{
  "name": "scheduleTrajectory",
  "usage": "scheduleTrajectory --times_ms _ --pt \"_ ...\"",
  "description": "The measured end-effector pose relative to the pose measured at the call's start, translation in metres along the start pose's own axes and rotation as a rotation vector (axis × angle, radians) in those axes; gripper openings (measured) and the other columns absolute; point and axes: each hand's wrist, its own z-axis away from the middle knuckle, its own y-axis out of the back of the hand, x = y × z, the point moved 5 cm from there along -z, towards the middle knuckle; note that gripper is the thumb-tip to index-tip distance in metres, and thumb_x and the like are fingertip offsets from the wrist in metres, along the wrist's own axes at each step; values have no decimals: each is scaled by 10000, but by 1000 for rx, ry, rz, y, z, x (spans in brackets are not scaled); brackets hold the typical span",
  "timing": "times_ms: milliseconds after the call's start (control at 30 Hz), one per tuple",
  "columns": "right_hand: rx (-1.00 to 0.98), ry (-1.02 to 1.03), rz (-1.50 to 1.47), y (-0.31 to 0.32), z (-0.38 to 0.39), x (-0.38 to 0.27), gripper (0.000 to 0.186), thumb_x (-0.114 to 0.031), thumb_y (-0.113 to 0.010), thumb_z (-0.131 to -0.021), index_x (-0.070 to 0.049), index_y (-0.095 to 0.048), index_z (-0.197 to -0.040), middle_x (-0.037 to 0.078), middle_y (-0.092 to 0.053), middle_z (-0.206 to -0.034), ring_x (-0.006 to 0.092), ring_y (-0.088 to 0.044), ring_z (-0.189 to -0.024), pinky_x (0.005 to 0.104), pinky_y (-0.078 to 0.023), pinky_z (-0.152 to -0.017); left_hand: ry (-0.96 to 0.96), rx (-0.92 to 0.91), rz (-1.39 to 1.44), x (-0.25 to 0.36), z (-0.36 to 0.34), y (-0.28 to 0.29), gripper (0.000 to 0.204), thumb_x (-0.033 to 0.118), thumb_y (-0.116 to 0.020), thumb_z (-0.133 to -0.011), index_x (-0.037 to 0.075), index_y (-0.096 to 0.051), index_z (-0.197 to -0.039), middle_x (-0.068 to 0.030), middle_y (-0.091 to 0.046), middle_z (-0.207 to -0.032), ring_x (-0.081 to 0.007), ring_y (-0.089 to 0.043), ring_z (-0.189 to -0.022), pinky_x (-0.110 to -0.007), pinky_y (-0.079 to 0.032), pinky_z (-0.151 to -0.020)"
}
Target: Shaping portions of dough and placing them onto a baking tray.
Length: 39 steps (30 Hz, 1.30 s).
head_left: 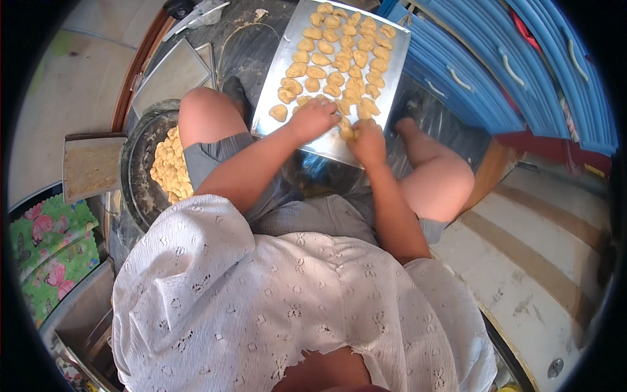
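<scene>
Dough pieces [321,59] lay in loose rows on the metal tray [273,91], where, with fingers [330,113] curled, the left hand [314,120] and the right hand [368,142] met at one small piece [346,129], though whether they gripped it could not be told.

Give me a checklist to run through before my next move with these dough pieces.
1. Left hand and right hand both at the near end of the metal tray: ok.
2. Tray pieces all spaced apart: not ok, several touch.
3. Firm grip on a piece: cannot tell, the fingers hide it.
4. More pieces in the dark basin by the left leg: ok.
5. Solid support under the tray: cannot tell.
</scene>
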Motion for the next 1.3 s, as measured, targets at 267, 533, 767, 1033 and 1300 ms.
scheduleTrajectory --times_ms 267,533,767,1033,1300 --pt "147 33 -295 7 -2 19 297 24 -668 -612 -51 -593 -889 152 -536 -945 348 -553 -892 384 -464 -780 9 -7 73 5 -4 10 195 200 -627 -755 98 -620 -921 -56 -563 -910 -240 -545 -942 -389 -424 -827" --pt "125 34 -395 5 -3 31 235 0 -671 -628 -49 -608 -849 127 -572 -876 325 -570 -844 383 -468 -746 -156 110 83 26 0 0 247 160 -622 -736 124 -590 -979 -53 -537 -975 -233 -549 -944 -375 -432 -830" --pt "90 263 -49 13 6 -12 182 -137 -640 -705 -95 -623 -882 100 -605 -869 269 -559 -924 401 -439 -749 134 -8 185 16 29 35 244 90 -574 -735 121 -611 -975 -107 -548 -982 -285 -571 -912 -392 -466 -776" --pt "24 190 -19 -8 2 -14 244 -113 -597 -712 -112 -606 -956 132 -626 -900 322 -587 -879 425 -440 -763 174 65 214 -6 54 21 205 116 -592 -729 59 -624 -923 -107 -566 -909 -302 -583 -856 -404 -477 -746" --pt "-341 27 93 -5 12 -24 487 -120 -583 -718 -145 -445 -1184 182 -635 -1003 330 -624 -931 409 -459 -807 170 5 106 4 47 -5 182 128 -585 -728 66 -630 -892 -110 -571 -895 -301 -586 -853 -413 -474 -732"
